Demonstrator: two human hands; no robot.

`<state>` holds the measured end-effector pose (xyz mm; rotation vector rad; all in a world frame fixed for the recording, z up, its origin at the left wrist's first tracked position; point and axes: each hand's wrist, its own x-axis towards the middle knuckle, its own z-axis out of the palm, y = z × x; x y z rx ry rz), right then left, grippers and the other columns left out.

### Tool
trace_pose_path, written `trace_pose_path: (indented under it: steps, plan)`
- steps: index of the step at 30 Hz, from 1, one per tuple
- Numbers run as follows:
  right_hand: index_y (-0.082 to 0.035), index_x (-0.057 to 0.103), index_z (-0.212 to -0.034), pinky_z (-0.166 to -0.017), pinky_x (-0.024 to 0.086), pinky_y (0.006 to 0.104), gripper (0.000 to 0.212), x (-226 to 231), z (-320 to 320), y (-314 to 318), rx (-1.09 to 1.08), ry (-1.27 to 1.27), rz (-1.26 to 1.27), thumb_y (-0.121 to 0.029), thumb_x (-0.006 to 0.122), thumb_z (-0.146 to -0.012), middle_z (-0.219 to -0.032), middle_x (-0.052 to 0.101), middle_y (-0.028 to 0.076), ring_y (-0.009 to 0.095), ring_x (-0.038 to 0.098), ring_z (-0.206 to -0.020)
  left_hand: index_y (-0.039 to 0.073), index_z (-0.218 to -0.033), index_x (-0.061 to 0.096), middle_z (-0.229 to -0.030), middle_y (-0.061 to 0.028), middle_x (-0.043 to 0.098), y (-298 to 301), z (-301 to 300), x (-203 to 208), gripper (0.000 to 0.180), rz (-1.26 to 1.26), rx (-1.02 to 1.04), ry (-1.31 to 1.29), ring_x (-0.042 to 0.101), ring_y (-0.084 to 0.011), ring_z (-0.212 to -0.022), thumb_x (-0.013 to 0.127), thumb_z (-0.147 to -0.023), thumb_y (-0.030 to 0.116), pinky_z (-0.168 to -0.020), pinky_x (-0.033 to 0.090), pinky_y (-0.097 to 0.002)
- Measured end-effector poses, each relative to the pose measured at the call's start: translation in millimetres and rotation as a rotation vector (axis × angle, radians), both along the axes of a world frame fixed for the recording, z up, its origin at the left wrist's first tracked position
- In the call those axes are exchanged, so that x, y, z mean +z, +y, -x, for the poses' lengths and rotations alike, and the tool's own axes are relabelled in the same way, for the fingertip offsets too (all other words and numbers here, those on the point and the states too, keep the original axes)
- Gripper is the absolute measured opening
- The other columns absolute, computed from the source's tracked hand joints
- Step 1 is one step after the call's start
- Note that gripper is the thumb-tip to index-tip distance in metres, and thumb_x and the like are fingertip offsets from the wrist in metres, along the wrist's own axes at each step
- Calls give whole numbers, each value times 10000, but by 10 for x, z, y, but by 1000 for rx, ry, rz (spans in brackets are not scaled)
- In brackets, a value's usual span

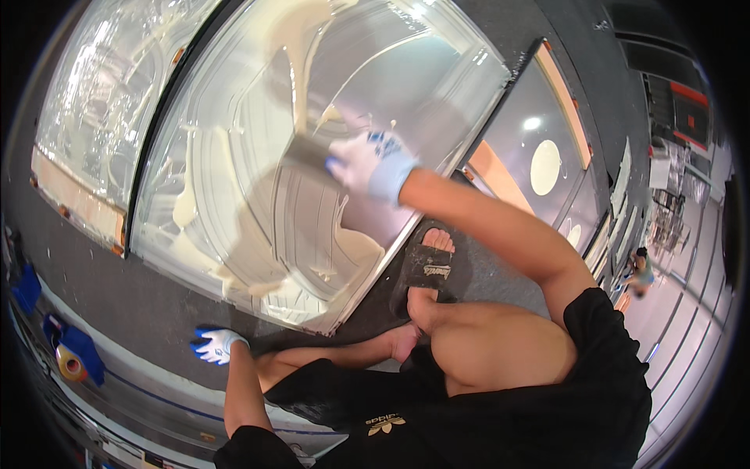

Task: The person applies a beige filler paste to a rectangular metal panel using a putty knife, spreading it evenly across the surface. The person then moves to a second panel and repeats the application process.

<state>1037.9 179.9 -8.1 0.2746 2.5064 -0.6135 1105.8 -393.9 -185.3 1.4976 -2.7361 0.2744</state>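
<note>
My right hand (373, 166), in a white glove with blue fingertips, is closed on a flat grey scraper (306, 154). The scraper's blade lies against a large shiny panel (461, 86). Cream-coloured paste (187, 205) coats much of that panel in curved streaks, with thicker ridges along its left and near parts. Away to the lower left, my left hand (219, 346) wears the same kind of glove. It holds nothing, and its fingers are spread low over the dark grey surface beside the panel's near end.
Another paste-smeared panel (101, 102) lies at the left. On the right, a further panel (516, 117) bears a round cream puddle (545, 168). My sandalled foot (430, 266) stands beside the main panel. A yellow tape roll (72, 364) sits lower left; a person (642, 275) is far right.
</note>
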Motion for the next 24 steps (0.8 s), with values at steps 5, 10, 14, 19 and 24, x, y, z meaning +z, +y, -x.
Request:
trace_pose_path:
  steps: [5,10,14,19,24]
  plan:
    - [-95,703,-1116,-927,540,497,412,155,230,1244,-229,-32,-317,-445,520,-1000,-1090,734,205,400,699,-1029,130,-1576,403,-1605,-194,395,-86,-28,-74,702,17,-10,-18,388,-387,-1477,360,-1068,611,-1186,334,-584]
    - [-53,687,-1079,-860,534,512,420,154,194,2195,-328,54,-528,-450,575,-997,-1032,715,249,446,681,-979,123,-1604,349,-1624,-192,373,-54,-6,-53,724,-6,-3,-52,376,-379,-1489,344,-1071,612,-1202,328,-545]
    - [-84,667,-1124,-862,534,521,401,240,224,2572,-218,64,-622,-449,532,-1032,-1057,727,206,425,683,-989,124,-1612,340,-1634,-196,365,37,39,41,734,-28,27,-60,360,-376,-1506,329,-1071,619,-1208,320,-545]
    - [-153,655,-1276,-870,551,492,385,194,487,2873,-92,189,-668,-407,518,-1022,-1066,747,184,376,716,-958,139,-1607,358,-1633,-198,367,2,27,8,724,-32,1,-21,363,-381,-1503,333,-1068,621,-1207,320,-555]
    - [-131,636,-1138,-760,536,488,319,-195,387,2650,130,103,-598,-412,520,-1044,-966,723,168,419,679,-869,125,-1614,343,-1648,-208,341,-59,-3,-29,752,-49,13,-17,341,-384,-1519,332,-1064,637,-1217,289,-573]
